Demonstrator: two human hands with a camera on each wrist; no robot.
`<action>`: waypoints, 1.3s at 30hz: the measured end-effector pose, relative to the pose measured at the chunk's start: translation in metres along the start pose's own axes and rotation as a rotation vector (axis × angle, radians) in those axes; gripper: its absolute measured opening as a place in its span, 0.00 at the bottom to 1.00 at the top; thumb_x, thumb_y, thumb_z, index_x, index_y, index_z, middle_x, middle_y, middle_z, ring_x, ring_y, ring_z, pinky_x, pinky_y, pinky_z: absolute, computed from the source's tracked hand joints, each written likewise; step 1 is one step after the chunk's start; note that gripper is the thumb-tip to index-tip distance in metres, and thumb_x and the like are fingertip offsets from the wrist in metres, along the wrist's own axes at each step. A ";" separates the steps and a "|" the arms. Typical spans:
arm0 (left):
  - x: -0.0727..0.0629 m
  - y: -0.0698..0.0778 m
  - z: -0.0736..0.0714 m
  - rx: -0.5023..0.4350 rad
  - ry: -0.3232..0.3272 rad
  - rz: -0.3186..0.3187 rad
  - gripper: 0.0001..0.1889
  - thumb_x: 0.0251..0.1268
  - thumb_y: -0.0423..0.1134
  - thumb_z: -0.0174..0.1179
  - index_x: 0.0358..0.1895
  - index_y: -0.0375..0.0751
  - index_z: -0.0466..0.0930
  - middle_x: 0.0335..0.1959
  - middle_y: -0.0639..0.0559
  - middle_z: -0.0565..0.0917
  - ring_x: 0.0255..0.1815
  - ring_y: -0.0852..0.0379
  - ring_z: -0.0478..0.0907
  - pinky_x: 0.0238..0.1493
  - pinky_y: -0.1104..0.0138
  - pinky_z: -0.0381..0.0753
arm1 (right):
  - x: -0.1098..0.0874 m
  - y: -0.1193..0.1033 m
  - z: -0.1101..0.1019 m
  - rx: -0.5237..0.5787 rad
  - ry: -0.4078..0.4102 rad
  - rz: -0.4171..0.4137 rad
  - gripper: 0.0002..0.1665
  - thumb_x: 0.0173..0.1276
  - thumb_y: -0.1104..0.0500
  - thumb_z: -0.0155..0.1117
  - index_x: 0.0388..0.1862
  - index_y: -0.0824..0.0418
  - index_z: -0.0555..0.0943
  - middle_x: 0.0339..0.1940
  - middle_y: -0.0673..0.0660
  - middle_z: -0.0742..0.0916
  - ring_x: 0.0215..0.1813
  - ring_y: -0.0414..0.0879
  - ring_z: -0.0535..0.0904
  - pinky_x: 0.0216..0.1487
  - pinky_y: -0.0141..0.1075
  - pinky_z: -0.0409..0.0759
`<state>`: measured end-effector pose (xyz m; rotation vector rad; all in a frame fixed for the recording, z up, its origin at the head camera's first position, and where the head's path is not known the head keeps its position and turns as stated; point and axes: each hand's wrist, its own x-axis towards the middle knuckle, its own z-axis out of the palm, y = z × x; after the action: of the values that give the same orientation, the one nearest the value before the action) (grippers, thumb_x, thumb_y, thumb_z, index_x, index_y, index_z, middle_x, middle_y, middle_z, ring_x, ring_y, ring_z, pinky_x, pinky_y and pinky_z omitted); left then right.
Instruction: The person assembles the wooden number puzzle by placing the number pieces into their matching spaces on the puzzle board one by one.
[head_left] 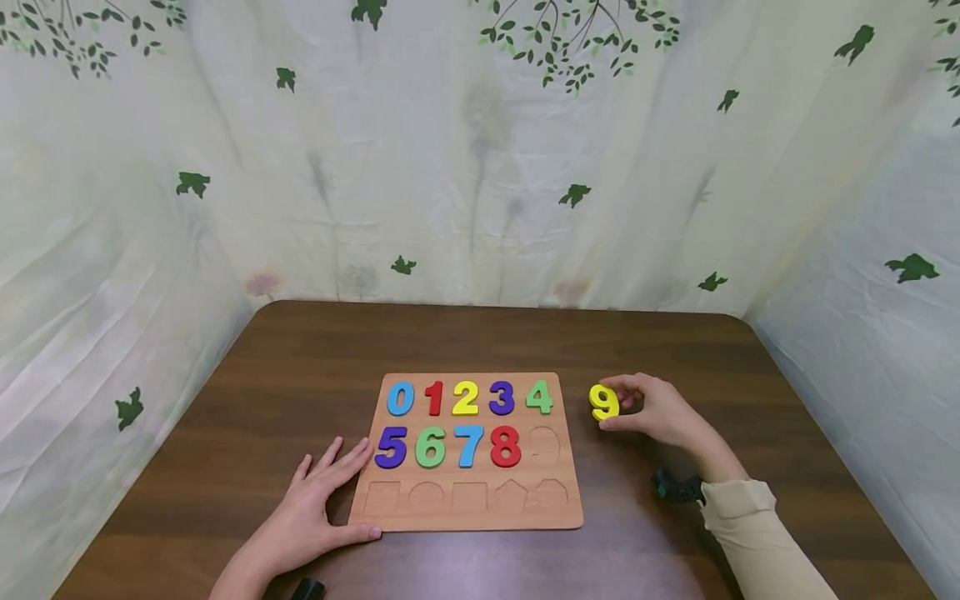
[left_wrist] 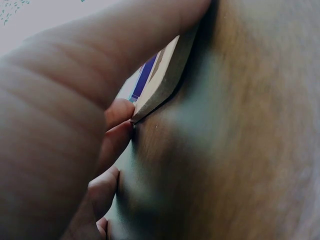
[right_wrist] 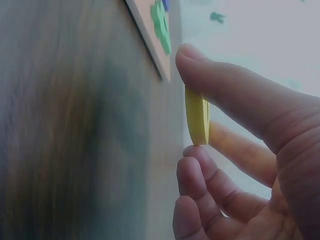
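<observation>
A yellow number 9 piece (head_left: 595, 400) is pinched between the thumb and fingers of my right hand (head_left: 660, 412), just right of the board. The right wrist view shows this yellow piece (right_wrist: 196, 117) edge-on, held off the table. My left hand (head_left: 303, 517) rests with spread fingers at the left edge of the wooden number board (head_left: 480, 518), its thumb at the lower left corner. Colored numbers 0 to 8 sit on the board in two rows. A bare 9-shaped outline (head_left: 544, 446) lies right of the red 8 (head_left: 506, 447).
Along the board's bottom row run several bare shape outlines (head_left: 469, 497). The brown table (head_left: 480, 337) ends at a pale curtain (head_left: 450, 167) with green leaf prints. A dark strap device (head_left: 678, 487) sits at my right wrist, and a black object (head_left: 308, 589) shows near my left wrist.
</observation>
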<state>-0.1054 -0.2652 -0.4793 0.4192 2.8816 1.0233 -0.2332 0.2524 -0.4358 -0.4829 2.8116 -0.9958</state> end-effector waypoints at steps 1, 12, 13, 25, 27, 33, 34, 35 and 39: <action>-0.001 0.000 0.001 -0.001 -0.001 -0.002 0.57 0.48 0.68 0.81 0.83 0.51 0.69 0.84 0.44 0.70 0.87 0.23 0.49 0.76 0.21 0.39 | -0.001 -0.002 0.001 0.000 -0.002 -0.007 0.39 0.59 0.49 0.87 0.66 0.63 0.85 0.43 0.54 0.86 0.44 0.45 0.79 0.43 0.31 0.79; -0.002 -0.002 0.002 0.004 0.003 -0.014 0.57 0.47 0.68 0.81 0.82 0.52 0.70 0.83 0.44 0.70 0.87 0.23 0.49 0.77 0.21 0.39 | -0.008 -0.027 0.023 0.023 -0.042 -0.036 0.37 0.57 0.48 0.88 0.63 0.60 0.86 0.42 0.51 0.84 0.44 0.45 0.77 0.44 0.32 0.80; -0.002 -0.002 0.002 0.006 0.002 -0.015 0.57 0.47 0.68 0.81 0.82 0.52 0.70 0.83 0.44 0.70 0.87 0.23 0.49 0.77 0.21 0.40 | -0.008 -0.029 0.025 0.021 -0.045 -0.029 0.37 0.56 0.48 0.89 0.63 0.60 0.86 0.42 0.51 0.84 0.44 0.45 0.77 0.44 0.32 0.80; -0.002 -0.001 0.003 0.000 0.005 -0.005 0.57 0.47 0.68 0.81 0.82 0.51 0.70 0.83 0.44 0.70 0.87 0.22 0.49 0.77 0.21 0.39 | -0.008 -0.051 0.049 -0.013 -0.107 -0.004 0.38 0.52 0.45 0.90 0.61 0.56 0.88 0.42 0.50 0.83 0.46 0.45 0.76 0.47 0.35 0.81; -0.002 -0.001 0.002 0.001 0.005 -0.004 0.57 0.47 0.68 0.81 0.82 0.51 0.70 0.83 0.44 0.70 0.87 0.23 0.49 0.77 0.21 0.39 | -0.007 -0.053 0.052 -0.008 -0.115 0.000 0.38 0.52 0.46 0.90 0.62 0.56 0.88 0.42 0.50 0.82 0.46 0.45 0.76 0.46 0.35 0.81; -0.002 0.000 0.000 0.007 0.014 0.010 0.56 0.48 0.66 0.82 0.82 0.50 0.70 0.83 0.43 0.71 0.86 0.22 0.50 0.76 0.21 0.41 | -0.003 -0.056 0.063 -0.006 -0.135 -0.015 0.37 0.52 0.46 0.91 0.59 0.57 0.88 0.40 0.50 0.81 0.44 0.44 0.74 0.44 0.33 0.78; -0.002 0.000 0.000 0.006 0.014 0.010 0.56 0.48 0.66 0.82 0.82 0.50 0.70 0.83 0.43 0.71 0.86 0.22 0.50 0.76 0.21 0.41 | -0.003 -0.056 0.064 -0.006 -0.134 -0.016 0.36 0.52 0.46 0.91 0.58 0.57 0.88 0.40 0.50 0.81 0.44 0.44 0.74 0.44 0.32 0.77; -0.002 0.000 0.001 0.007 0.013 0.012 0.56 0.48 0.66 0.82 0.82 0.50 0.70 0.83 0.43 0.71 0.86 0.22 0.50 0.76 0.21 0.41 | -0.003 -0.057 0.065 -0.006 -0.132 -0.016 0.36 0.52 0.46 0.91 0.57 0.58 0.88 0.40 0.50 0.81 0.43 0.44 0.74 0.43 0.32 0.77; -0.002 -0.001 0.002 0.004 0.010 0.007 0.56 0.48 0.67 0.81 0.82 0.50 0.70 0.83 0.44 0.70 0.86 0.23 0.49 0.77 0.22 0.40 | -0.002 -0.058 0.066 -0.005 -0.119 -0.015 0.34 0.52 0.47 0.91 0.55 0.58 0.89 0.39 0.50 0.81 0.43 0.44 0.74 0.42 0.32 0.76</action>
<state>-0.1035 -0.2652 -0.4812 0.4250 2.8934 1.0245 -0.2021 0.1710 -0.4505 -0.5457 2.7101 -0.9308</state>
